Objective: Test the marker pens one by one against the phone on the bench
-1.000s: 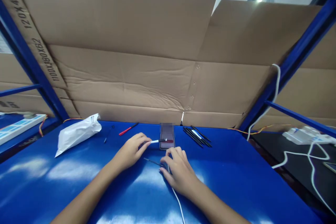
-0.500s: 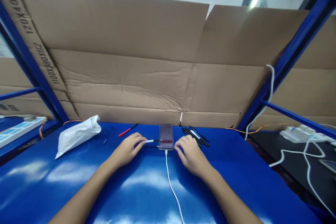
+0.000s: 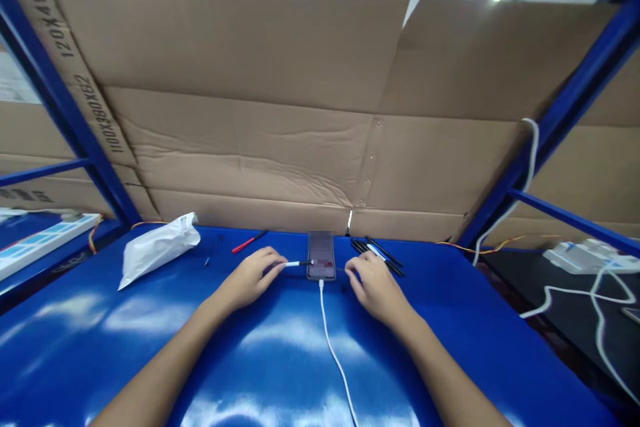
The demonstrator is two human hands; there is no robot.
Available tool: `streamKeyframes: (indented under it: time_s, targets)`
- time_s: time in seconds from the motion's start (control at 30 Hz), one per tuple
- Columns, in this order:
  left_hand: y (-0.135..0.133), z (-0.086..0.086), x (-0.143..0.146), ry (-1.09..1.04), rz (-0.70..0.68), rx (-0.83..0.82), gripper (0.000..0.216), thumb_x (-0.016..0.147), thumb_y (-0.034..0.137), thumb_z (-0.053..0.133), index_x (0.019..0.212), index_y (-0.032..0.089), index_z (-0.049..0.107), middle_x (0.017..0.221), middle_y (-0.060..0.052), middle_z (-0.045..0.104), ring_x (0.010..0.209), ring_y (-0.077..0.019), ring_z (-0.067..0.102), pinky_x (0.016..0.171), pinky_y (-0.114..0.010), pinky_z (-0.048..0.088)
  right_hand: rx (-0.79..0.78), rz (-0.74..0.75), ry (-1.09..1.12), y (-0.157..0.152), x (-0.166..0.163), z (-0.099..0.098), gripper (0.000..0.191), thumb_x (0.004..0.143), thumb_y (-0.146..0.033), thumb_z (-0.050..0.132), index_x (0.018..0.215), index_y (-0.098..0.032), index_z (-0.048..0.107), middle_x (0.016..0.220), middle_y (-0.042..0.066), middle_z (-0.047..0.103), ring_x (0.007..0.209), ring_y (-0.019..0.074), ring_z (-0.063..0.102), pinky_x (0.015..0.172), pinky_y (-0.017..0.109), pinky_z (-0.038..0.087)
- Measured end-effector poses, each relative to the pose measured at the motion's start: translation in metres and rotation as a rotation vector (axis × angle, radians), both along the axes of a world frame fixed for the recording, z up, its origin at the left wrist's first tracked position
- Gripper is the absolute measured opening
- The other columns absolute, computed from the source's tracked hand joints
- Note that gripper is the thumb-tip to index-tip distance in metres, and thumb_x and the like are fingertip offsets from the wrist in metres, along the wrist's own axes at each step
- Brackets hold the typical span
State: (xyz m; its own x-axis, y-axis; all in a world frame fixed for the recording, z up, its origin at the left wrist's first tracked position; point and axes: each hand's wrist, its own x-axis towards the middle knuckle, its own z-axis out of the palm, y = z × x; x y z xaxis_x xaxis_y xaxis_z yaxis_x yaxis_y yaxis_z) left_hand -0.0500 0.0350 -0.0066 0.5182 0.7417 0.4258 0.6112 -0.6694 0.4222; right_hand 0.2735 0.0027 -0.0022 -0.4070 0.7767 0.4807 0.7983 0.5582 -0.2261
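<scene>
Smartphone (image 3: 321, 257) lies at your 12 o'clock on the blue workbench (image 3: 100, 347), its white charging cable (image 3: 330, 347) running toward you. Your left hand (image 3: 245, 280) is closed on a white-and-black stylus (image 3: 300, 264) reaching over the phone. Your right hand (image 3: 375, 287) sits just beside the phone, near black styluses (image 3: 377, 255) at 1 o'clock; you cannot tell whether it grips anything.

Free blue bench (image 3: 150, 353) left of the white cable (image 3: 331, 347); phone (image 3: 321, 255) and black rods (image 3: 377, 257) ahead
</scene>
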Motion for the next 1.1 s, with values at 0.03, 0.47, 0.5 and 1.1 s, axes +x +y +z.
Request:
streamKeyframes:
  time_s: [0.03, 0.47, 0.5, 1.1]
  targets:
    - [0.0, 0.001, 0.0, 0.002, -0.01, 0.005, 0.033, 0.108, 0.035, 0.044, 0.112, 0.021, 0.073, 0.11, -0.008, 0.07, 0.104, -0.0223, 0.067, 0.098, -0.036, 0.053, 0.01, 0.007, 0.007, 0.001, 0.001, 0.0, 0.015, 0.1, -0.015, 0.051, 0.095, -0.018, 0.065, 0.093, 0.011, 0.067, 0.092, 0.0266, 0.058, 0.083, 0.039, 0.047]
    - [0.0, -0.002, 0.0, 0.013, 0.0, 0.018, 0.031, 0.108, 0.034, 0.045, 0.112, 0.02, 0.072, 0.111, -0.009, 0.069, 0.104, -0.0228, 0.066, 0.098, -0.036, 0.052, 0.036, 0.044, 0.009, 0.002, 0.003, -0.001, 0.015, 0.1, -0.015, 0.049, 0.095, -0.018, 0.064, 0.093, 0.012, 0.067, 0.092, 0.027, 0.059, 0.084, 0.04, 0.049]
    - [0.0, -0.002, 0.0, 0.014, 0.004, 0.017, 0.031, 0.109, 0.035, 0.044, 0.112, 0.02, 0.072, 0.111, -0.009, 0.069, 0.104, -0.0228, 0.066, 0.098, -0.036, 0.052, 0.03, 0.049, 0.013, 0.002, 0.003, -0.001, 0.015, 0.1, -0.015, 0.05, 0.095, -0.019, 0.064, 0.093, 0.012, 0.067, 0.092, 0.0273, 0.059, 0.084, 0.041, 0.049]
    - [-0.013, 0.001, 0.013, 0.01, -0.096, -0.014, 0.03, 0.109, 0.033, 0.046, 0.123, 0.025, 0.071, 0.113, -0.005, 0.07, 0.101, -0.0184, 0.068, 0.092, -0.028, 0.052, -0.121, 0.119, 0.556, -0.013, -0.022, -0.003, 0.009, 0.096, -0.024, 0.063, 0.1, -0.024, 0.071, 0.096, 0.006, 0.069, 0.093, 0.0234, 0.065, 0.086, 0.037, 0.052]
